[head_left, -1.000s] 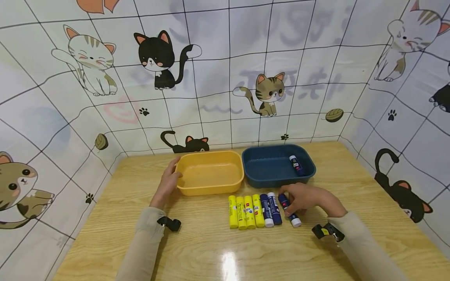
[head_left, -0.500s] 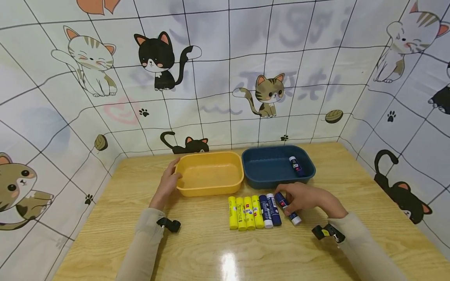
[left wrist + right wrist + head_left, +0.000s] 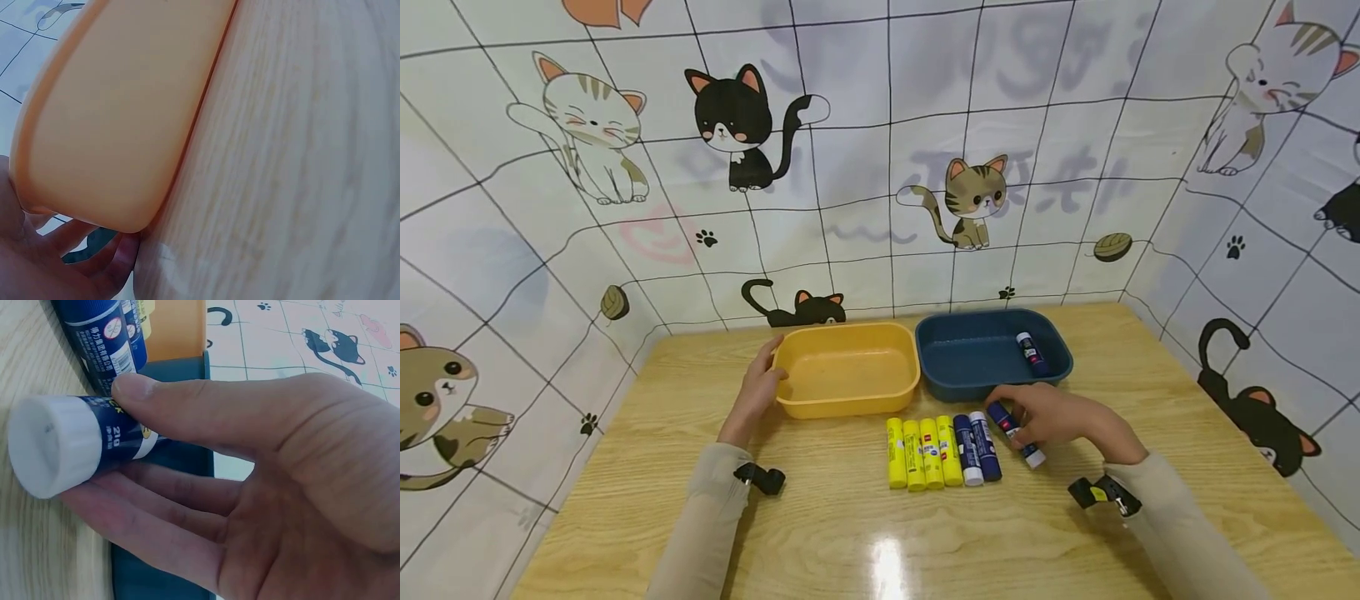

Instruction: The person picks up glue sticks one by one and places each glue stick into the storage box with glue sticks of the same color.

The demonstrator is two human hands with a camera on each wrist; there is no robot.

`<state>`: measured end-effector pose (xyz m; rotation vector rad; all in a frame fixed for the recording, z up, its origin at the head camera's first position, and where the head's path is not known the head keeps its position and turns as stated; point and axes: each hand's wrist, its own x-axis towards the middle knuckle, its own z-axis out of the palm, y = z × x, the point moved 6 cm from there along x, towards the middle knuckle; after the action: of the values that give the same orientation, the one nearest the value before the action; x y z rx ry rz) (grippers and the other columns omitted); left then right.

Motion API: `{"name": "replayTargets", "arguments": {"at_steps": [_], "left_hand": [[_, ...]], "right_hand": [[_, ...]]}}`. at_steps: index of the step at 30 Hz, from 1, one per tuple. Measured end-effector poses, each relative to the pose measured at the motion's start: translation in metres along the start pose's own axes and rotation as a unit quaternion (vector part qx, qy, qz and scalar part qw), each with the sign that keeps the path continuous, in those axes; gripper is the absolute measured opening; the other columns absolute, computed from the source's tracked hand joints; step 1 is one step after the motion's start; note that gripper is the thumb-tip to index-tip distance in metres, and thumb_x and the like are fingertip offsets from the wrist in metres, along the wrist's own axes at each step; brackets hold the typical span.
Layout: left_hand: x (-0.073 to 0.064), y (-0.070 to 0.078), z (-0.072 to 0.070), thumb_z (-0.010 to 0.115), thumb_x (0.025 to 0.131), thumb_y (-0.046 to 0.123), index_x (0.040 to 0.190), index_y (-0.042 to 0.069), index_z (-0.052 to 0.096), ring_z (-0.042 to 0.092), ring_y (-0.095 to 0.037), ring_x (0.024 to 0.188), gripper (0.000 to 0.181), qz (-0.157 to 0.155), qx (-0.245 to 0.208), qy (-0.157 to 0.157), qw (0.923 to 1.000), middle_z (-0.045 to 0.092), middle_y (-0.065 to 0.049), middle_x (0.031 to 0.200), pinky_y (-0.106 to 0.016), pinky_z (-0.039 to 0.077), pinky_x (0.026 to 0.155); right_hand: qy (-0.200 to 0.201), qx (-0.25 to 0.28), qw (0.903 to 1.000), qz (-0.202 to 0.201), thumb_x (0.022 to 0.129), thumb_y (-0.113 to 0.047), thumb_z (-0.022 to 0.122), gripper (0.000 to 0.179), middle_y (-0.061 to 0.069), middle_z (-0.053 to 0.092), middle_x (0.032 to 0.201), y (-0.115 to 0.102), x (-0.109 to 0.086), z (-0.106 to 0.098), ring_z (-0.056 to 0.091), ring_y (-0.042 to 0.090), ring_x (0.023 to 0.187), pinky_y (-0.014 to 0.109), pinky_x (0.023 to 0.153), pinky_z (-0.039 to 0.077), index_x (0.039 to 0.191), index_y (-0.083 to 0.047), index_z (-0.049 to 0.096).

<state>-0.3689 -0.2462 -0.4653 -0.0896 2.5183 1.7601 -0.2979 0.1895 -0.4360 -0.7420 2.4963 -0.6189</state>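
Note:
My right hand [image 3: 1060, 414] pinches a navy glue stick [image 3: 1003, 419] between thumb and fingers, in front of the blue basin [image 3: 955, 392]. In the right wrist view the white end of this glue stick [image 3: 56, 447] points toward the camera, its label partly under the thumb. My left hand [image 3: 757, 392] holds the left end of the yellow basin [image 3: 842, 407]; in the left wrist view its fingers [image 3: 122, 259] curl at the basin's corner. Another navy glue stick [image 3: 1034, 357] lies inside the blue basin. The yellow basin's floor is bare.
Several yellow glue sticks [image 3: 931, 454] lie side by side in front of the basins. Two navy glue sticks [image 3: 977, 450] continue that row on the right. The basins stand side by side near the back of the wooden table [image 3: 820, 533], before a cat-patterned cloth wall [image 3: 857, 167].
My right hand has drawn slightly away toward the back with the navy glue stick, which has tilted and shifted from the row. My left hand keeps its place on the yellow basin.

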Motion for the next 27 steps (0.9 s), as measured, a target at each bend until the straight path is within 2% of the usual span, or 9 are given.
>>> {"name": "replayTargets", "arguments": {"at_steps": [4, 9, 14, 18, 24, 27], "left_hand": [[-0.005, 0.008, 0.001, 0.042, 0.094, -0.006, 0.165, 0.009, 0.023, 0.051, -0.046, 0.134, 0.075, -0.004, -0.004, -0.007, 1.0000, 0.037, -0.033, 0.160, -0.051, 0.050, 0.104], [0.001, -0.002, 0.001, 0.042, 0.095, -0.003, 0.166, 0.013, 0.024, 0.052, -0.043, 0.133, 0.075, 0.005, -0.004, 0.002, 1.0000, 0.038, -0.030, 0.160, -0.044, 0.052, 0.100], [0.005, -0.011, 0.001, 0.042, 0.096, 0.001, 0.165, 0.016, 0.026, 0.054, -0.040, 0.132, 0.073, 0.025, 0.011, 0.016, 0.9995, 0.042, -0.027, 0.159, -0.037, 0.052, 0.096], [0.007, -0.013, 0.001, 0.043, 0.095, 0.002, 0.165, 0.018, 0.026, 0.054, -0.039, 0.131, 0.074, 0.021, 0.009, 0.018, 0.9996, 0.042, -0.026, 0.159, -0.037, 0.052, 0.096], [0.006, -0.014, 0.002, 0.044, 0.094, 0.003, 0.165, 0.020, 0.026, 0.054, -0.037, 0.131, 0.075, 0.013, 0.006, 0.016, 0.9998, 0.042, -0.025, 0.160, -0.038, 0.052, 0.097], [0.007, -0.014, 0.001, 0.043, 0.095, 0.002, 0.165, 0.019, 0.026, 0.055, -0.038, 0.129, 0.075, 0.015, 0.007, 0.018, 0.9997, 0.042, -0.025, 0.160, -0.036, 0.053, 0.093]], "right_hand": [[0.014, -0.004, 0.9998, -0.015, 0.088, -0.015, 0.079, 0.058, 0.001, 0.062, 0.094, -0.001, -0.001, -0.003, 0.056, 0.013, 0.080, 0.027, 0.068, 0.047, 0.141, -0.009, 0.055], [0.031, -0.004, 0.9991, -0.030, 0.089, -0.015, 0.079, 0.061, 0.000, 0.062, 0.092, -0.001, -0.004, -0.007, 0.055, 0.011, 0.077, 0.025, 0.066, 0.046, 0.144, -0.010, 0.053], [0.041, -0.003, 0.9987, -0.030, 0.089, -0.016, 0.079, 0.061, 0.000, 0.064, 0.099, -0.002, -0.004, -0.011, 0.063, 0.011, 0.085, 0.027, 0.072, 0.053, 0.144, -0.012, 0.054], [0.042, 0.004, 0.9988, -0.024, 0.089, -0.018, 0.079, 0.062, 0.003, 0.066, 0.104, -0.003, -0.005, -0.013, 0.068, 0.013, 0.093, 0.030, 0.077, 0.058, 0.145, -0.012, 0.053], [0.056, 0.002, 0.9978, -0.036, 0.090, -0.014, 0.078, 0.062, 0.004, 0.066, 0.102, -0.007, -0.008, -0.018, 0.066, 0.011, 0.086, 0.028, 0.072, 0.055, 0.146, -0.010, 0.051], [0.065, -0.010, 0.9971, -0.037, 0.090, -0.014, 0.078, 0.062, 0.004, 0.068, 0.105, -0.007, -0.010, -0.020, 0.068, 0.011, 0.087, 0.028, 0.073, 0.056, 0.146, -0.011, 0.051]]}}
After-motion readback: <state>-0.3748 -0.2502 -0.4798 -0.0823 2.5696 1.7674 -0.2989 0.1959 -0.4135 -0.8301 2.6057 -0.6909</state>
